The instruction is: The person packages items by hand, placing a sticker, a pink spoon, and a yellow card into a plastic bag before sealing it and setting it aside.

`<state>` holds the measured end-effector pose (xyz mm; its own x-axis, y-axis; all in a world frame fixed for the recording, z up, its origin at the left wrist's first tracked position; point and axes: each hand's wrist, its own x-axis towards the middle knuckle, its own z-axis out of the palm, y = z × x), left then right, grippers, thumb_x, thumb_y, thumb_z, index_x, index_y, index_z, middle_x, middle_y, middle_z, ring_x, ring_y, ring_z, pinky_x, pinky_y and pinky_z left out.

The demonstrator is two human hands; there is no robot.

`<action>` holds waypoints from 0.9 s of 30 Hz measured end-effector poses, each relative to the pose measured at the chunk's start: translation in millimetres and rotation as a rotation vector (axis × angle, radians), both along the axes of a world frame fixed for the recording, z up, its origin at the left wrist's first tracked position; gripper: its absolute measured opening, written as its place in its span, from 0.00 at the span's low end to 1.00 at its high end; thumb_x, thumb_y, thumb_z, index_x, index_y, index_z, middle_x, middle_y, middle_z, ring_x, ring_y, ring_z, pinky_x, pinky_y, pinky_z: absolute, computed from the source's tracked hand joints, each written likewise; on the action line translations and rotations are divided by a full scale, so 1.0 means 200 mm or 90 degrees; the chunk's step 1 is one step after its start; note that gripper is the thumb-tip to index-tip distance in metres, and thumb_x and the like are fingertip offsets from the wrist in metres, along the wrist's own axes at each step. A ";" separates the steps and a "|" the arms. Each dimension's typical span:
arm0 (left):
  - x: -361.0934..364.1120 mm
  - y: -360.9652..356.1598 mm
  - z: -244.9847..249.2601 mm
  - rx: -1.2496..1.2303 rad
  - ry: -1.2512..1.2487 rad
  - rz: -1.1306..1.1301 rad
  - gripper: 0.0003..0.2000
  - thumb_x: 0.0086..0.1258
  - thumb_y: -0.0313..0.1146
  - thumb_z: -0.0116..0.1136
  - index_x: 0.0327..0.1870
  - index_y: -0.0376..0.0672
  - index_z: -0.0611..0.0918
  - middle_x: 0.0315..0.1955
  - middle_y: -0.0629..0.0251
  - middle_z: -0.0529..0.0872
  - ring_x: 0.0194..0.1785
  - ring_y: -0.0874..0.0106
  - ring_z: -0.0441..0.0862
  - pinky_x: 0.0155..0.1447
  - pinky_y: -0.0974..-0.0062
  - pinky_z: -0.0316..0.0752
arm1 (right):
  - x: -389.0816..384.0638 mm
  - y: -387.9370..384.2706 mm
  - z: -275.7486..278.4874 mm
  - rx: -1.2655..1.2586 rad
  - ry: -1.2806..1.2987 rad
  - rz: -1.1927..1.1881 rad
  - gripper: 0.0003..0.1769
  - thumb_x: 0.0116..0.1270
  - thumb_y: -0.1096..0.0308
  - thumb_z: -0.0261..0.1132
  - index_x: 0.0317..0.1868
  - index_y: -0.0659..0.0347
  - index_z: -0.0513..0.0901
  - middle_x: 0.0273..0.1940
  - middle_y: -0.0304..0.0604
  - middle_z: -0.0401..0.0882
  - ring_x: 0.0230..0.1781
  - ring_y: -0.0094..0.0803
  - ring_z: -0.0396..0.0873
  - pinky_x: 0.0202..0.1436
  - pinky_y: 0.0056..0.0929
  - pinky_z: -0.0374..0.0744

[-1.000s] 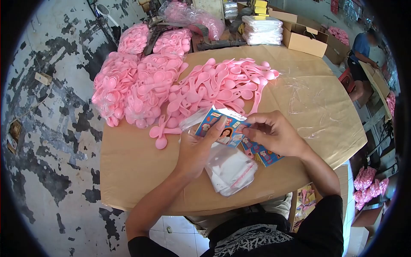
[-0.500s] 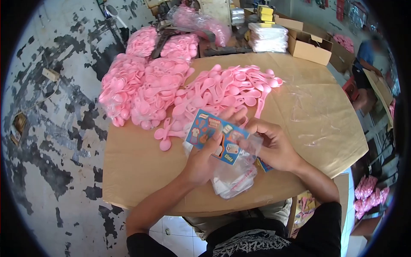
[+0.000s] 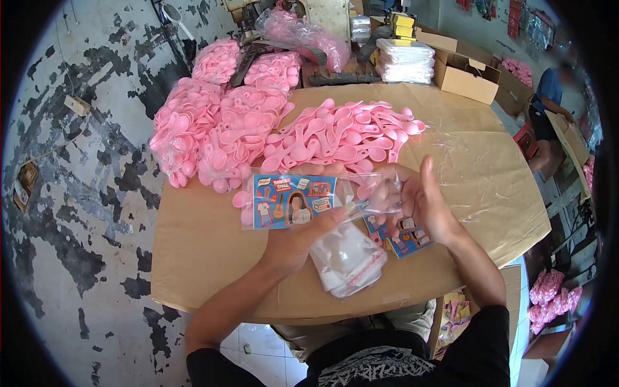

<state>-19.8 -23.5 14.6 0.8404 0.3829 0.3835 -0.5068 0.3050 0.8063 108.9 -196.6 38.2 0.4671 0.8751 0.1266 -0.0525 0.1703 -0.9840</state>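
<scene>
1. A clear bag with a blue card inside is held above the desk, on the near side of the heaped spoons
2. The bag is grasped by the left hand, with the thumb laid across its front near the card's lower right corner and the fingers placed behind it
3. The right hand is held opened out at the bag's right end, with the thumb raised and the fingers loosely bent; some of these fingers are seen through the clear plastic, and whether the bag is touched by them cannot be told
4. A stack of clear bags is laid on the desk between the forearms, just below the held bag
5. More cards are spread beside the stack, under the right hand, and are partly hidden by its fingers
6. To the left of the loose spoons, filled bags of pink spoons are piled
7. White packs, yellow boxes and an open carton are lined up along the desk's far edge
8. At the far right, another person in a blue top is seen seated
</scene>
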 end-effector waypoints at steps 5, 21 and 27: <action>0.00 0.03 -0.01 0.102 0.019 0.025 0.24 0.61 0.20 0.66 0.57 0.42 0.71 0.58 0.57 0.76 0.58 0.72 0.78 0.61 0.70 0.75 | 0.03 -0.03 0.10 -0.097 -0.286 -0.040 0.17 0.74 0.55 0.59 0.43 0.63 0.81 0.24 0.32 0.78 0.23 0.18 0.75 0.25 0.19 0.75; 0.06 0.10 -0.03 -0.059 0.037 0.015 0.26 0.67 0.20 0.60 0.64 0.41 0.65 0.66 0.54 0.70 0.65 0.67 0.72 0.70 0.67 0.65 | 0.59 -0.03 -0.04 -0.204 -1.032 -0.149 0.14 0.55 0.72 0.68 0.43 0.50 0.87 0.48 0.42 0.77 0.53 0.43 0.75 0.56 0.40 0.75; 0.06 0.12 -0.01 -0.055 0.038 -0.003 0.26 0.69 0.21 0.56 0.67 0.45 0.64 0.69 0.53 0.66 0.68 0.64 0.69 0.72 0.60 0.65 | 0.54 -0.15 0.07 -0.195 -0.704 -0.106 0.10 0.66 0.71 0.63 0.46 0.63 0.83 0.39 0.48 0.84 0.39 0.37 0.83 0.46 0.33 0.78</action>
